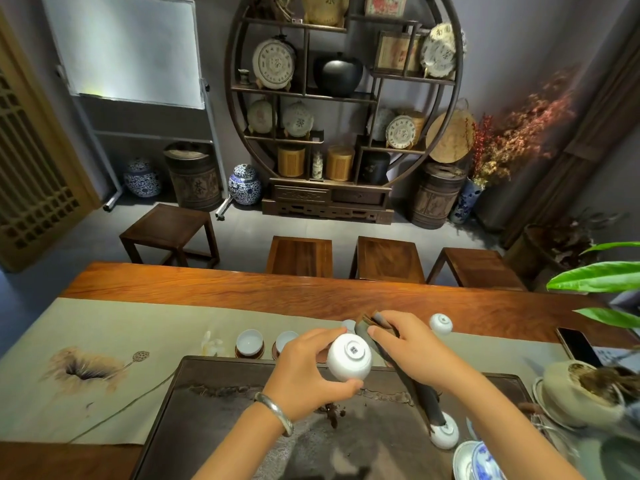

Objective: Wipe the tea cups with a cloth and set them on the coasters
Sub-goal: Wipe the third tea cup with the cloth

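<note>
My left hand [306,370] grips a white tea cup [349,357] turned bottom towards me, above the dark tea tray [225,420]. My right hand [412,348] holds a dark folded cloth [412,386] against the cup's right side; the cloth hangs down towards the tray. Two white cups [249,341] [285,339] stand upright on brown coasters [250,354] beyond the tray. An upturned cup [441,323] lies on the runner at the right. Another upturned cup [445,433] sits on the tray's right end, under the cloth's tip.
A beige painted runner [86,358] covers the wooden table [311,292]. A phone [579,346] lies at the right, near a lidded bowl with tea leaves [581,393] and blue-and-white dishes [479,460]. A small white figurine [212,342] stands left of the cups. Stools stand behind the table.
</note>
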A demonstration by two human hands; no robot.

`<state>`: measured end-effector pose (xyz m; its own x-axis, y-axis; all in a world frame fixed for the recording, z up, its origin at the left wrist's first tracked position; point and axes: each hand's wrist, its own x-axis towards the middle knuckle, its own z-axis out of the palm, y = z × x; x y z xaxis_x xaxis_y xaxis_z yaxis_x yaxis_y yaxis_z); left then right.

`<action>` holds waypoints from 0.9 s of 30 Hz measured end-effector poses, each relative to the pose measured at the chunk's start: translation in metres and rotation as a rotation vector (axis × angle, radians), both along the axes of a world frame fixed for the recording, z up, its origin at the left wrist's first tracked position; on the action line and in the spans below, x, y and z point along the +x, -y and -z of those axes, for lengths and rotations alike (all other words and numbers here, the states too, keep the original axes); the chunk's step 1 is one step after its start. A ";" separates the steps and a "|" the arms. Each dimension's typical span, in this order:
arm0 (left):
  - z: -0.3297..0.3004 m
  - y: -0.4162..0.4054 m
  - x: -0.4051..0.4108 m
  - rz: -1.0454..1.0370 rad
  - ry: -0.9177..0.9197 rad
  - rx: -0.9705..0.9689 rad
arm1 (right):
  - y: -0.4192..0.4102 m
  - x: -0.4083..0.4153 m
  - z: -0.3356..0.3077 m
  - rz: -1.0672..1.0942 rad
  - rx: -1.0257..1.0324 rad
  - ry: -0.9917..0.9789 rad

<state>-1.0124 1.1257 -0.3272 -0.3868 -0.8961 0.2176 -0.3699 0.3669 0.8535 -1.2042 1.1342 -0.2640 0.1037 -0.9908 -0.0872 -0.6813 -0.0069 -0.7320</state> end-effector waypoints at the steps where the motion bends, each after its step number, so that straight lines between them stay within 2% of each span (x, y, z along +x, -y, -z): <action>1: 0.000 0.001 -0.001 0.020 0.011 0.004 | 0.000 0.000 -0.001 0.003 0.008 0.002; 5: -0.004 0.003 -0.008 0.081 0.065 -0.024 | 0.005 0.007 -0.007 0.006 -0.011 -0.059; 9: -0.006 0.003 -0.008 0.064 0.037 -0.017 | 0.009 0.013 -0.011 -0.009 -0.052 -0.091; 15: -0.004 -0.001 -0.002 -0.020 -0.006 -0.026 | -0.001 0.007 -0.005 0.088 -0.034 0.093; 19: -0.008 0.003 0.000 -0.169 -0.065 -0.050 | -0.019 0.008 0.011 0.095 0.000 0.054; 27: -0.016 0.016 0.003 -0.104 -0.030 -0.040 | -0.035 0.019 0.024 0.184 -0.184 0.123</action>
